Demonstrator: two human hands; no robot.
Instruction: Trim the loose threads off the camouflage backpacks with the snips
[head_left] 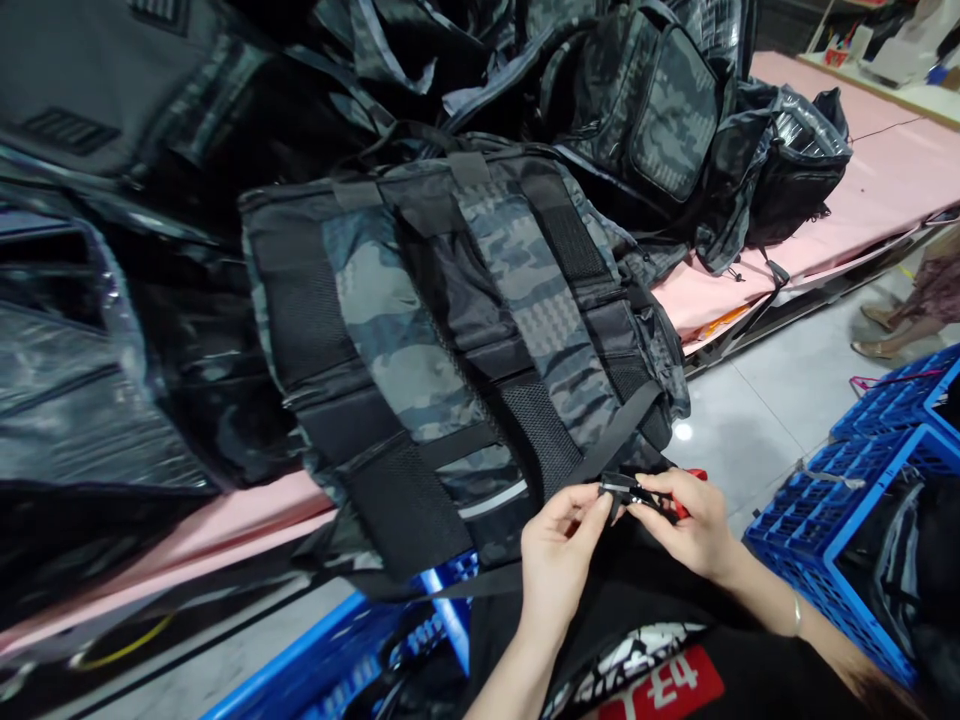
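A black and grey camouflage backpack (pixel 405 330) lies back side up, its padded shoulder straps facing me. From its right side a black webbing strap (pixel 622 430) comes down towards my hands. My left hand (pixel 566 525) is closed, thumb and fingers pinching a dark end of the strap. Close beside it, my right hand (pixel 686 520) is closed around red-handled scissors (pixel 699 475), with the dark front part meeting the strap end. Fingers hide much of both, so I cannot tell whether a buckle is there.
More camouflage bags (pixel 675 110) are piled behind and to the left on a pink-covered table (pixel 862 150). Blue plastic crates (pixel 817 500) with dark items stand on the right. Another blue crate (pixel 292 660) is below the table edge. A person's feet (pixel 877 330) show at far right.
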